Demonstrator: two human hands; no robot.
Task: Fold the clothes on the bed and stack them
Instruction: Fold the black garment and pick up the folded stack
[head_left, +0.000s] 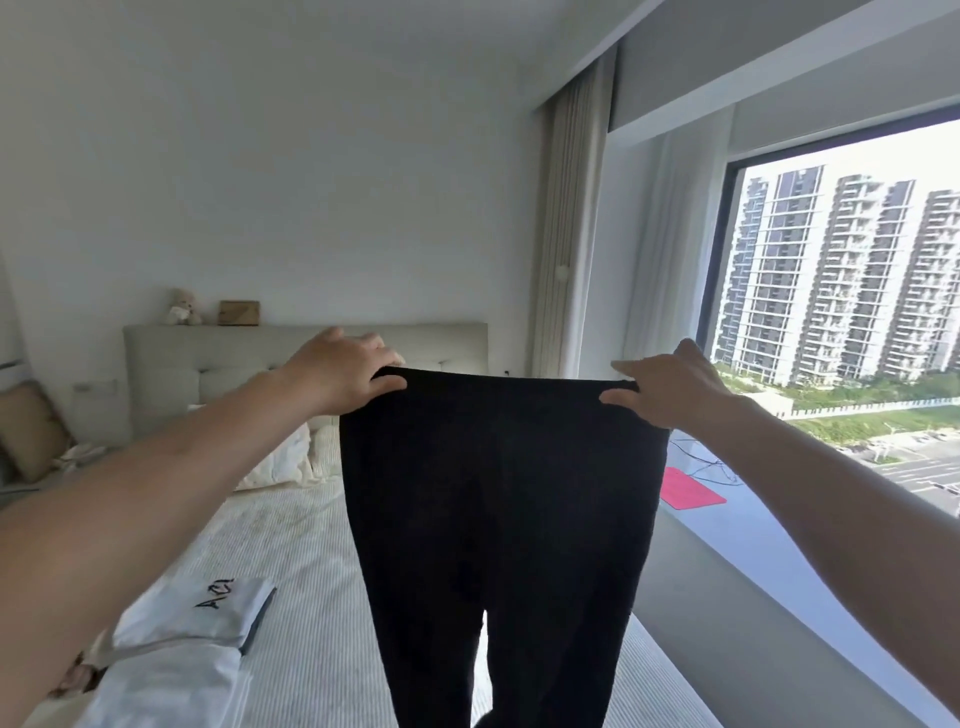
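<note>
Black trousers (498, 519), soft knit by the look of them, hang full length in mid-air over the bed, waistband stretched level at the top and both legs dropping out of sight below. Under them runs the wide bed with its white ribbed cover (311, 649), reaching back to a padded beige headboard (208, 364). Off to the right, a big window (841, 322) shows tower blocks, and a pink flat sheet (688, 488) lies on the sill beneath it.

Down at the near left corner of the bed sits a folded white garment with black lettering (208, 618), laid on other pale cloth; that looks like the stack taking shape.

Now the hands. The left hand (340, 371) pinches the left end of the waistband, thumb underneath and fingers curled over the top. The right hand (670, 384) pinches the other end the same way, so each grip is narrow and full of fabric, with the band taut between them.

This cloth will be light and floppy, I'd say, with no stiffness to hold a crease by itself. The waistband corners are the sensible place to hold it, and the legs want bringing together before it goes down flat on the bed.

Smallest of all, a little plush toy (183, 307) and a brown box (238, 313) perch on the headboard.
</note>
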